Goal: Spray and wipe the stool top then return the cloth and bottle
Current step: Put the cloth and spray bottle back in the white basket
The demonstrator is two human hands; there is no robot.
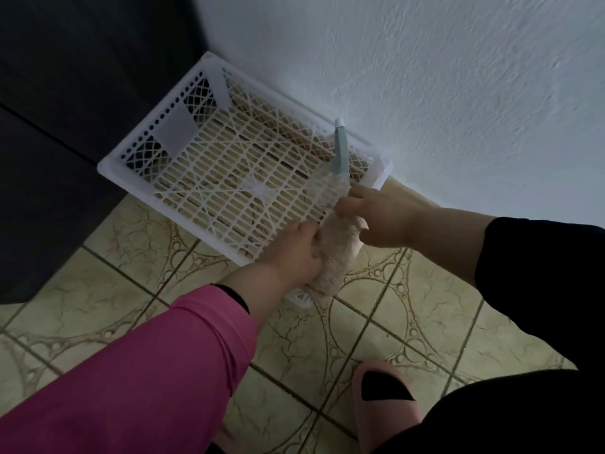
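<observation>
On the left, a white slotted plastic crate [209, 165] sits on the patterned beige floor tiles [393, 322], pushed into the corner between a dark cabinet [65, 126] and the pale textured wall [425, 93]. I see no stool from here.

My left hand [294, 253], in its pink sleeve [147, 365], is curled round the lower part of a fluffy beige cloth [330, 257], which hangs over the crate's near edge. The cloth is soft and limp; I judge it weighs almost nothing and will sag wherever I am not holding it, so a full fistful near the middle suits it better than a corner pinch.

Just above the cloth is the clear plastic spray bottle with a pale blue-green trigger head [330, 178], tilted with its nozzle toward the wall, low over the crate's right end. My right hand [379, 217], in a black sleeve [540, 257], has its fingers bent at the bottle's base where it meets the cloth, apparently pinching there. The bottle looks stiff but smooth, probably slippery; I would take it round the neck below the trigger.

A pink slipper [386, 404] shows at lower right.
</observation>
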